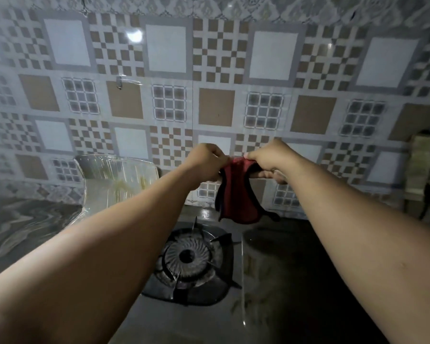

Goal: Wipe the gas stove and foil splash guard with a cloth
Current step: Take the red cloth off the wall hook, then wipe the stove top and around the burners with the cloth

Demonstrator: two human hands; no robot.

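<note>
Red cloth (237, 194) hung between both hands above the gas stove (191, 264), left hand (206, 161) and right hand (271, 160) each pinching its top edge. Wiping seemingly hadn't begun; next, bunch it and press it onto the stove or the foil splash guard (114, 180).

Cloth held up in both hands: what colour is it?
Dark red cloth with a black edge trim, seen in the head view, the only one.
</note>
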